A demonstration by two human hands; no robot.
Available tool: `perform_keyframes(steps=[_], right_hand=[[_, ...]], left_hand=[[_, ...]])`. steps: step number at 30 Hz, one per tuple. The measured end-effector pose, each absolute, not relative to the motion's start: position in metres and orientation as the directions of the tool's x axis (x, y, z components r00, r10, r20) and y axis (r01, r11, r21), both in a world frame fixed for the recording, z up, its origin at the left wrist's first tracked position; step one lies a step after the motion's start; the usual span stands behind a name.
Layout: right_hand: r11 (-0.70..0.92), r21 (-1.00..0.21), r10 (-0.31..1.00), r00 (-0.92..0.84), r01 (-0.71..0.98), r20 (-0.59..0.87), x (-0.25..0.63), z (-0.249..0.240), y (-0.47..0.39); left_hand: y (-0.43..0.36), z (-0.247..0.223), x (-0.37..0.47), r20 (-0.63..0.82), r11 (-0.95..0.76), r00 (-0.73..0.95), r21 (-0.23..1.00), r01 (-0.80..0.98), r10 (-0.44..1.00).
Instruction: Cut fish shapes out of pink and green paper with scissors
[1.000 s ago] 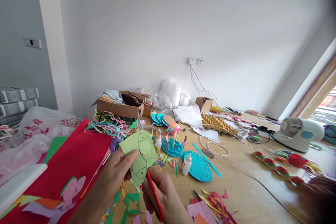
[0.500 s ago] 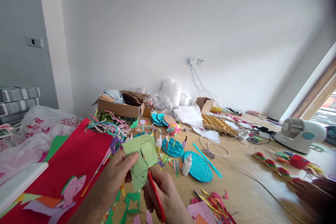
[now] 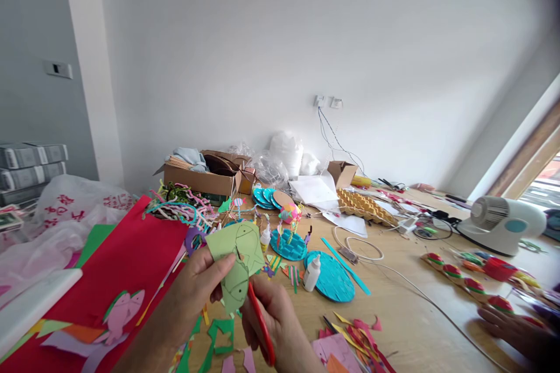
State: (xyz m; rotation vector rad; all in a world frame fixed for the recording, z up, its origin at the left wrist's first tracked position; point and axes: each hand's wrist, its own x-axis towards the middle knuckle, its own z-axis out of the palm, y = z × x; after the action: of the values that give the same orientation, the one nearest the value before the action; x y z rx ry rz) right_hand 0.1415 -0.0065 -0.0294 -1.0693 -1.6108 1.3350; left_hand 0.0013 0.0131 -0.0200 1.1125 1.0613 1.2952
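A light green sheet of paper with fish outlines drawn on it is pinched in my left hand, thumb on top. A cut runs into the sheet between two of the fish. My right hand is closed round the red-handled scissors just below the paper's lower right edge. The blades are mostly hidden behind the paper and my fingers. Under my hands lie green paper offcuts. Left of them, a pink paper fish rests on red paper.
A white glue bottle stands beside a blue disc. Colourful paper scraps lie at the front. Another person's hand touches a row of red and green pieces at right. A white fan and a cardboard box stand farther back.
The green paper has tilted slightly in my left hand, while the scissors stay close to its edge. The other person's hand at right has shifted left and down.
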Motion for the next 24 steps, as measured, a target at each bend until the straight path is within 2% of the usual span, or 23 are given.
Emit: perform_keyframes(steps=[4, 7, 10, 11, 13, 15, 17, 19, 24], right_hand=[[0.071, -0.989, 0.931, -0.365, 0.128, 0.020, 0.144, -0.029, -0.005], [0.060, -0.983, 0.910, -0.414, 0.174, -0.017, 0.151, -0.028, -0.005], [0.059, -0.965, 0.878, -0.473, 0.255, -0.071, 0.161, -0.026, -0.006], [0.075, -0.966, 0.888, -0.458, 0.246, -0.047, 0.164, -0.025, -0.006], [0.153, -0.980, 0.925, -0.368, 0.125, 0.097, 0.169, -0.026, -0.006], [0.319, -0.947, 0.935, -0.170, 0.025, 0.310, 0.173, -0.028, -0.003], [0.426, -0.904, 0.904, 0.039, 0.036, 0.427, 0.176, -0.031, 0.000], [0.419, -0.907, 0.902, 0.097, 0.040, 0.421, 0.176, -0.032, 0.004], [0.321, -0.936, 0.947, -0.037, 0.143, 0.319, 0.174, -0.028, 0.008]], left_hand=[[0.014, -0.017, 0.000, 0.062, -0.037, 0.092, 0.967, -0.251, 0.994], [0.015, -0.012, -0.006, 0.081, -0.047, 0.088, 0.941, -0.336, 0.993], [0.019, -0.007, -0.017, 0.080, -0.058, 0.057, 0.948, -0.314, 0.995], [0.020, -0.006, -0.021, 0.085, -0.070, 0.041, 0.956, -0.285, 0.996], [0.022, -0.004, -0.026, 0.104, -0.097, 0.026, 0.977, -0.190, 0.994], [0.024, -0.004, -0.029, 0.123, -0.119, 0.071, 0.991, -0.064, 0.990], [0.025, -0.005, -0.028, 0.140, -0.154, 0.171, 0.985, 0.072, 0.975], [0.026, -0.008, -0.027, 0.156, -0.214, 0.270, 0.956, 0.202, 0.950], [0.025, -0.011, -0.022, 0.166, -0.308, 0.336, 0.848, 0.432, 0.927]])
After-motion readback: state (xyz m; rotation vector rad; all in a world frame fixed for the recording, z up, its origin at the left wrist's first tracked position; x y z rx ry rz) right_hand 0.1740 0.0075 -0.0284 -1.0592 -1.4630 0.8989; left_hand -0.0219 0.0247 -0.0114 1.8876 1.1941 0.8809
